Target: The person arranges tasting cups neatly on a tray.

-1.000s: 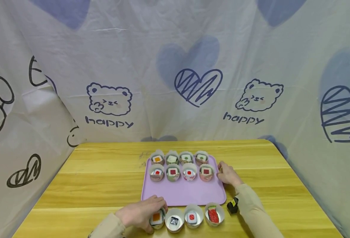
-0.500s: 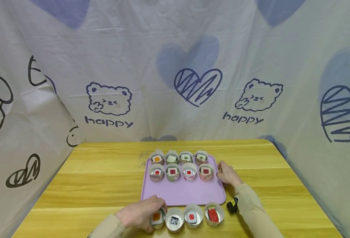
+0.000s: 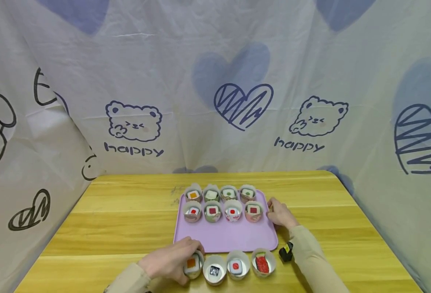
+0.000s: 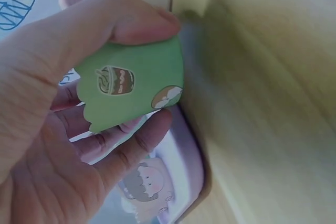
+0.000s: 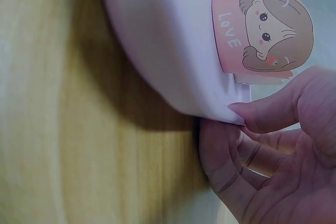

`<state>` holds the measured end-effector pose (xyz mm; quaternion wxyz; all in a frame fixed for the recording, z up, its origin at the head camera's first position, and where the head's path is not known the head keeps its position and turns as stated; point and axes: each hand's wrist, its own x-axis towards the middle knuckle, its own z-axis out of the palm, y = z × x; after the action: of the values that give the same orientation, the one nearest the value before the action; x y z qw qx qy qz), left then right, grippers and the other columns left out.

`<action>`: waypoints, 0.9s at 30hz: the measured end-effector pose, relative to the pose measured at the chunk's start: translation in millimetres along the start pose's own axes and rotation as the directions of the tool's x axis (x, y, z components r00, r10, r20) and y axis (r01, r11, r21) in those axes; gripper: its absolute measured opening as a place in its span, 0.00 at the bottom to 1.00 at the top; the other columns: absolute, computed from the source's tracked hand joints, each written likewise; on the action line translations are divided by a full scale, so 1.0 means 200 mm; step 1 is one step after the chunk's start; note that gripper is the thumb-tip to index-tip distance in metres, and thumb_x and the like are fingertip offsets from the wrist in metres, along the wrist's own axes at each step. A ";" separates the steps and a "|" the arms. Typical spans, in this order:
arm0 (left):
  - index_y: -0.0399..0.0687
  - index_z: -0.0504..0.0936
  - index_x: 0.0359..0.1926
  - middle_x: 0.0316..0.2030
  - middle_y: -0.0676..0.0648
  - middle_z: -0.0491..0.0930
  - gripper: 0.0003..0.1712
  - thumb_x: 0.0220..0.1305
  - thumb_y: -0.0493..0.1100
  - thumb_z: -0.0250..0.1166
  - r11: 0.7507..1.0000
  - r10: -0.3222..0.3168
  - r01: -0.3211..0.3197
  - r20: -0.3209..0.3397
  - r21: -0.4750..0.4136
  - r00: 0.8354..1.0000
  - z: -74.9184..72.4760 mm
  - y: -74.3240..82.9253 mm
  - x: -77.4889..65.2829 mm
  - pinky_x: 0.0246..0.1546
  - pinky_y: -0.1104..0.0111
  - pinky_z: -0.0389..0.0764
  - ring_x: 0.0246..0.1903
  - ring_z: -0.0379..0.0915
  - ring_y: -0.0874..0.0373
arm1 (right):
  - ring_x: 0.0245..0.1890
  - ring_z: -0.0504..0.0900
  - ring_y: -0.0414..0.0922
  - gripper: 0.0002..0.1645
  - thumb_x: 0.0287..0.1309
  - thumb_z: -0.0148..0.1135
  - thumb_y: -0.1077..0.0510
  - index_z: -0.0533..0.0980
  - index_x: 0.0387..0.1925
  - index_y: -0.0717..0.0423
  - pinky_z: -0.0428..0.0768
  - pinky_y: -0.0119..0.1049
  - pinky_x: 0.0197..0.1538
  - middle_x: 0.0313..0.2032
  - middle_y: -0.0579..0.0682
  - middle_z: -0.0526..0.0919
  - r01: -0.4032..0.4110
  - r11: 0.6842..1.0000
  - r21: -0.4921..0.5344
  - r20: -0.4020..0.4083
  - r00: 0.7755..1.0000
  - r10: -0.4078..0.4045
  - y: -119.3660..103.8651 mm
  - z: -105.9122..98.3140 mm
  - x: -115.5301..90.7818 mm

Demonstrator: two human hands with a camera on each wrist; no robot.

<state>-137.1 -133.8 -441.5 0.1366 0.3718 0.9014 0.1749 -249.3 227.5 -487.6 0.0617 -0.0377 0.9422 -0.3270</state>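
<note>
In the head view my left hand (image 3: 173,257) grips a paper baking cup at the left end of the front row. The left wrist view shows the cup green (image 4: 139,85), printed with a drink picture, between thumb and fingers. Inside it lies a white piece with an orange top (image 3: 191,264). Whether the cup touches the table I cannot tell. My right hand (image 3: 281,213) pinches the right edge of the lilac tray (image 3: 226,240), thumb on top and fingers beneath. A pink cup (image 5: 262,32) with a girl's face stands on the tray near that thumb.
Two rows of filled paper cups (image 3: 213,217) stand on the tray's far half. In front of it on the wooden table (image 3: 120,228) are three more cups (image 3: 215,280). A black sushi-like piece (image 3: 285,252) lies beside the right sleeve. Printed cloth (image 3: 189,134) hangs behind.
My left hand has shifted the gripped cup very slightly towards the tray, and the piece in it looks a little more tilted. The right hand holds still at the tray's edge.
</note>
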 end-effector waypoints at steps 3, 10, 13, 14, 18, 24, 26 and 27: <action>0.51 0.75 0.51 0.44 0.55 0.74 0.39 0.32 0.36 0.79 1.000 0.001 -0.001 -0.011 -0.005 1.000 -0.03 0.01 0.00 0.45 0.77 0.79 0.42 0.68 0.70 | 0.26 0.76 0.46 0.14 0.57 0.55 0.67 0.70 0.45 0.67 0.74 0.35 0.30 0.28 0.55 0.76 0.004 1.000 -0.003 -0.005 1.000 -0.004 0.00 0.00 0.00; 0.47 0.74 0.52 0.44 0.52 0.74 0.40 0.31 0.36 0.80 1.000 -0.005 0.004 -0.033 -0.024 0.999 -0.09 0.01 -0.01 0.43 0.77 0.79 0.40 0.70 0.68 | 0.27 0.76 0.47 0.14 0.56 0.55 0.67 0.70 0.44 0.67 0.74 0.36 0.31 0.28 0.55 0.77 0.011 1.000 -0.011 -0.014 1.000 -0.012 0.00 0.00 0.00; 0.46 0.74 0.53 0.45 0.51 0.75 0.41 0.32 0.35 0.80 0.999 0.002 -0.003 -0.037 -0.032 0.999 -0.12 0.01 -0.01 0.44 0.76 0.81 0.42 0.72 0.65 | 0.27 0.76 0.47 0.13 0.56 0.55 0.67 0.70 0.44 0.67 0.74 0.35 0.31 0.28 0.55 0.76 0.012 1.000 -0.015 -0.012 1.000 -0.012 0.00 -0.01 0.00; 0.45 0.74 0.53 0.46 0.50 0.75 0.41 0.32 0.34 0.80 0.999 0.005 -0.007 -0.036 -0.034 0.999 -0.13 0.01 -0.01 0.45 0.75 0.81 0.43 0.73 0.64 | 0.27 0.75 0.47 0.13 0.56 0.55 0.67 0.70 0.44 0.67 0.73 0.35 0.31 0.28 0.55 0.76 0.008 1.000 -0.014 -0.011 1.000 -0.008 0.00 -0.01 0.00; 0.44 0.73 0.54 0.47 0.49 0.77 0.40 0.34 0.34 0.80 0.999 0.049 -0.049 -0.050 -0.004 0.998 -0.18 0.01 -0.01 0.49 0.72 0.83 0.46 0.75 0.60 | 0.27 0.75 0.47 0.13 0.56 0.55 0.67 0.70 0.44 0.66 0.73 0.35 0.30 0.28 0.54 0.75 0.003 1.000 -0.009 -0.005 1.000 -0.003 0.00 -0.01 0.00; 0.42 0.74 0.54 0.51 0.46 0.78 0.39 0.36 0.34 0.79 0.992 0.112 -0.107 -0.071 0.063 0.991 -0.25 0.01 -0.01 0.56 0.65 0.82 0.51 0.76 0.55 | 0.25 0.76 0.46 0.12 0.57 0.55 0.68 0.69 0.43 0.66 0.75 0.35 0.27 0.27 0.54 0.75 -0.006 1.000 0.014 0.007 1.000 0.006 -0.01 -0.01 -0.01; 0.39 0.73 0.58 0.53 0.45 0.78 0.42 0.37 0.34 0.79 0.992 0.113 -0.108 -0.070 0.065 0.991 -0.27 0.01 -0.01 0.59 0.63 0.81 0.54 0.76 0.53 | 0.25 0.75 0.46 0.12 0.57 0.55 0.68 0.69 0.43 0.66 0.74 0.35 0.27 0.26 0.54 0.74 -0.010 1.000 0.017 0.006 1.000 0.010 -0.01 -0.01 -0.01; 0.38 0.72 0.59 0.54 0.45 0.78 0.43 0.38 0.34 0.79 0.991 0.115 -0.110 -0.072 0.071 0.991 -0.27 0.01 -0.01 0.60 0.62 0.80 0.54 0.76 0.52 | 0.25 0.75 0.46 0.12 0.56 0.55 0.68 0.69 0.43 0.66 0.74 0.35 0.27 0.26 0.54 0.74 -0.007 1.000 0.013 0.005 1.000 0.007 -0.01 0.00 -0.01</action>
<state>-155.8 -145.7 -391.2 0.0798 0.4196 0.8888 0.1660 -248.1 227.1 -485.9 0.0654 -0.0348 0.9400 -0.3329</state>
